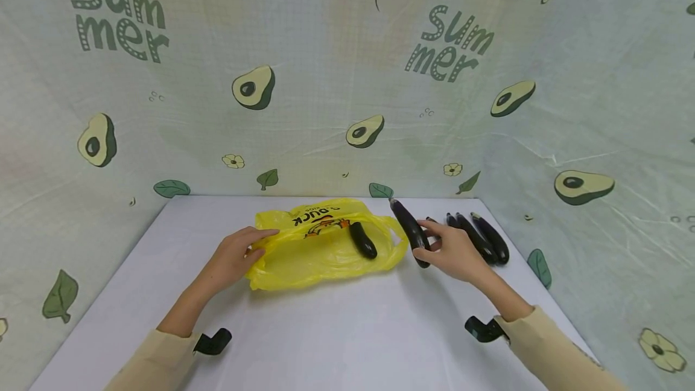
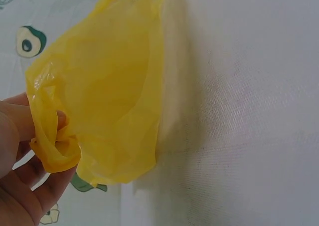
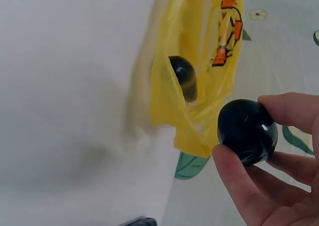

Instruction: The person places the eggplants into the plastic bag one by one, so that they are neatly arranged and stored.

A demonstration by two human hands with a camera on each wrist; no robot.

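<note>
A yellow plastic bag (image 1: 304, 258) with a duck print lies on the table, its mouth toward the right. At its left end my left hand (image 1: 234, 257) grips the plastic; in the left wrist view the fingers (image 2: 42, 178) pinch a bunched fold. One eggplant (image 1: 362, 240) rests in the bag's mouth, and the right wrist view shows that eggplant (image 3: 183, 76) partly behind the plastic. My right hand (image 1: 453, 251) holds a second dark eggplant (image 1: 408, 228) by its sides, tilted, beside the bag's right handle. Seen end-on, the held eggplant (image 3: 246, 131) sits between thumb and fingers.
Several more eggplants (image 1: 491, 239) lie side by side at the table's right edge, partly hidden by my right hand. A white table (image 1: 336, 336) spreads in front. Behind and at both sides hangs a pale cloth (image 1: 304, 29) printed with avocados and leaves.
</note>
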